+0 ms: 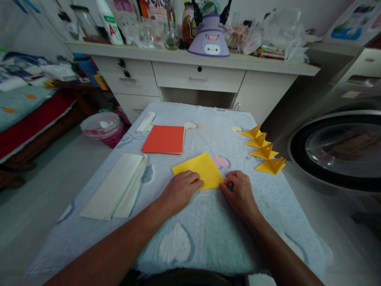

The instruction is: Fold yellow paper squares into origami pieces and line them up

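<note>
A square of yellow origami paper (205, 169) lies turned cornerwise on the cloth-covered table in front of me. My left hand (186, 184) rests on its left part, fingers bent and close together, holding it down. At its right corner, my right hand (238, 188) pinches the edge between thumb and fingers. The underside of the paper is hidden. To the right stands a slanting row of several folded yellow paper figures (269, 165) with pointed tips. A stack of orange-red paper squares (164, 139) lies beyond my left hand.
A folded whitish sheet (114, 186) lies at the table's left, with a narrow white box (145, 122) behind it. The light blue patterned cloth (208, 234) covers the table. Past it are a white cabinet (199, 75), a washing machine (342, 139) and a lined waste bin (104, 127).
</note>
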The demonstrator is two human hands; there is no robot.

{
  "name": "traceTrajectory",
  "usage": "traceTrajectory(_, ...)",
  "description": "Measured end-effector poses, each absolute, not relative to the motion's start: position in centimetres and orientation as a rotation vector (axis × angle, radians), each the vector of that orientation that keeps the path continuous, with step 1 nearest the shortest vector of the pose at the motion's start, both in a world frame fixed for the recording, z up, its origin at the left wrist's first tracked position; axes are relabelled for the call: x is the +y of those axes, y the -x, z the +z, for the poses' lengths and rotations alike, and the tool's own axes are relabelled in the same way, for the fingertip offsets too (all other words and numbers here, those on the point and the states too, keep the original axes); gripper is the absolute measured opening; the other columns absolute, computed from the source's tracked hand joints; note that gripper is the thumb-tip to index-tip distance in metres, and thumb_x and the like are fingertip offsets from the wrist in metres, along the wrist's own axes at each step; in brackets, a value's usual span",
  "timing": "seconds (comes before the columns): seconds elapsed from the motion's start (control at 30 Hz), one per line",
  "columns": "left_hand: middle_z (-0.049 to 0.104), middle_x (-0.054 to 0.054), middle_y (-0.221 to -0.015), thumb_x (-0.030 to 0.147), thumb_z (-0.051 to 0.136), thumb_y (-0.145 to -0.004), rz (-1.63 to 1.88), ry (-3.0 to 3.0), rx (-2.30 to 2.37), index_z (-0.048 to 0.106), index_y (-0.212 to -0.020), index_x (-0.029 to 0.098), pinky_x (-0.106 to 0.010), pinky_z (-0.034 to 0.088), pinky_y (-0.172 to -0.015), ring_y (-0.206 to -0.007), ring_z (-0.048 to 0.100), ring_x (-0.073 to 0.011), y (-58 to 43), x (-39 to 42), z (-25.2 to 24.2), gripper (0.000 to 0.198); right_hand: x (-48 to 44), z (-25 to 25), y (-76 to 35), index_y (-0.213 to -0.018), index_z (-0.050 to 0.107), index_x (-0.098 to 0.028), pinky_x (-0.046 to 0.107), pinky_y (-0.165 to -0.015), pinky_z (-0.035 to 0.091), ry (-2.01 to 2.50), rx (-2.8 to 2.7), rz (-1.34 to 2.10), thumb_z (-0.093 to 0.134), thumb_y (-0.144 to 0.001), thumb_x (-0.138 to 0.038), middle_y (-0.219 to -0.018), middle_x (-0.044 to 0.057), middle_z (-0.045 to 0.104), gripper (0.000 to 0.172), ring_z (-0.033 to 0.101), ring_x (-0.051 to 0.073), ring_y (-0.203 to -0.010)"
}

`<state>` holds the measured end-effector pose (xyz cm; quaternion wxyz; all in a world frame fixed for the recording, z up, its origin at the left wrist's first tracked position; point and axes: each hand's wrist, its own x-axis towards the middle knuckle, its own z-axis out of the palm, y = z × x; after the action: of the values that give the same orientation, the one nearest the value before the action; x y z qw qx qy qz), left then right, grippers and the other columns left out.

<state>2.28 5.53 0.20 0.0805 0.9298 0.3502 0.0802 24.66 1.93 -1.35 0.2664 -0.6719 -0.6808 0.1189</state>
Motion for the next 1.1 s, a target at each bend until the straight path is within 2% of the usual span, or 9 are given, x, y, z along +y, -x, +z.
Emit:
traceTrajectory(0.07, 0.062, -0.005, -0.101, 0.02, 0.049, -0.094, 0.209, -2.792, 1.086, 0.063, -0.109, 0.022, -0.035, 0.043, -0.085, -0.096, 0.053, -0.0216, -2.6, 4.8, 0.8, 0.021, 1.9, -1.4, -24.7, -0.069, 0.064, -0.02, 0.041, -0.087, 0.04, 1.816, -1.837, 0.324, 0.065, -0.077, -0.023, -0.097, 0.008, 0.062, 0.008, 0.054, 0.025, -0.092)
traceTrajectory(0.1, 0.061, -0.006, -0.104, 0.027, 0.052, -0.093, 0.197, -2.792, 1.112, 0.06, -0.118, 0.024, -0.037, 0.043, -0.085, -0.096, 0.052, -0.023, -2.9, 4.4, 1.2, 0.026, 1.9, -1.4, -24.7, -0.069, 0.064, -0.02, 0.041, -0.087, 0.04, 1.814, -1.837, 0.323, 0.065, -0.077, -0.023, -0.097, 0.008, 0.062, 0.008, 0.053, 0.025, -0.093)
traceTrajectory(0.17, 0.058, -0.007, -0.109, 0.047, 0.062, -0.085, 0.193, -2.785, 1.183, 0.049, -0.134, 0.032, -0.04, 0.042, -0.084, -0.099, 0.049, -0.0271, -3.4, 3.5, 1.7, 0.052, 1.9, -1.4, -24.6, -0.069, 0.064, -0.02, 0.041, -0.087, 0.04, 1.809, -1.835, 0.314, 0.065, -0.077, -0.022, -0.097, 0.008, 0.062, 0.008, 0.053, 0.025, -0.093)
traceTrajectory(0.23, 0.056, -0.007, -0.109, 0.058, 0.066, -0.077, 0.16, -2.789, 1.211, 0.047, -0.135, 0.037, -0.042, 0.041, -0.084, -0.1, 0.047, -0.0288, -3.7, 2.9, 2.1, 0.064, 1.9, -1.3, -24.6, -0.069, 0.064, -0.021, 0.041, -0.088, 0.04, 1.804, -1.834, 0.314, 0.064, -0.078, -0.022, -0.096, 0.008, 0.062, 0.009, 0.053, 0.024, -0.092)
traceTrajectory(0.3, 0.055, -0.008, -0.11, 0.063, 0.066, -0.074, 0.131, -2.801, 1.218, 0.049, -0.133, 0.038, -0.043, 0.04, -0.085, -0.101, 0.046, -0.0297, -3.9, 2.6, 2.2, 0.066, 1.9, -1.2, -24.6, -0.069, 0.064, -0.021, 0.041, -0.088, 0.04, 1.805, -1.831, 0.325, 0.064, -0.078, -0.022, -0.096, 0.008, 0.062, 0.009, 0.053, 0.024, -0.092)
traceTrajectory(0.8, 0.054, -0.009, -0.122, 0.064, 0.061, -0.078, 0.128, -2.833, 1.199, 0.046, -0.136, 0.037, -0.044, 0.037, -0.087, -0.108, 0.045, -0.0308, -3.7, 2.6, 1.5, 0.067, 1.7, -1.3, -26.7, -0.069, 0.065, -0.02, 0.042, -0.091, 0.039, 1.801, -1.79, 0.331, 0.06, -0.078, -0.022, -0.101, 0.01, 0.061, 0.01, 0.053, 0.026, -0.097)
traceTrajectory(0.9, 0.054, -0.009, -0.121, 0.064, 0.062, -0.078, 0.141, -2.827, 1.194, 0.047, -0.136, 0.036, -0.044, 0.036, -0.087, -0.108, 0.045, -0.0312, -3.7, 2.6, 1.4, 0.066, 1.7, -1.2, -26.9, -0.076, 0.062, -0.02, 0.041, -0.091, 0.039, 1.751, -1.767, 0.365, 0.054, -0.076, -0.018, -0.097, 0.009, 0.062, 0.008, 0.054, 0.025, -0.097)
traceTrajectory(1.0, 0.054, -0.009, -0.121, 0.063, 0.063, -0.078, 0.15, -2.814, 1.196, 0.048, -0.135, 0.035, -0.043, 0.036, -0.087, -0.108, 0.044, -0.031, -3.7, 2.6, 1.3, 0.066, 1.6, -1.2, -27.1, -0.084, 0.06, -0.021, 0.041, -0.091, 0.04, 1.718, -1.728, 0.369, 0.05, -0.074, -0.015, -0.094, 0.007, 0.062, 0.016, 0.054, 0.024, -0.096)
traceTrajectory(1.1, 0.054, -0.009, -0.121, 0.063, 0.063, -0.078, 0.15, -2.81, 1.191, 0.048, -0.135, 0.035, -0.043, 0.036, -0.087, -0.108, 0.045, -0.0307, -3.7, 2.6, 1.3, 0.066, 1.5, -1.3, -27.1, -0.087, 0.06, -0.021, 0.041, -0.091, 0.039, 1.724, -1.715, 0.364, 0.048, -0.077, -0.017, -0.095, 0.007, 0.062, 0.016, 0.054, 0.024, -0.096)
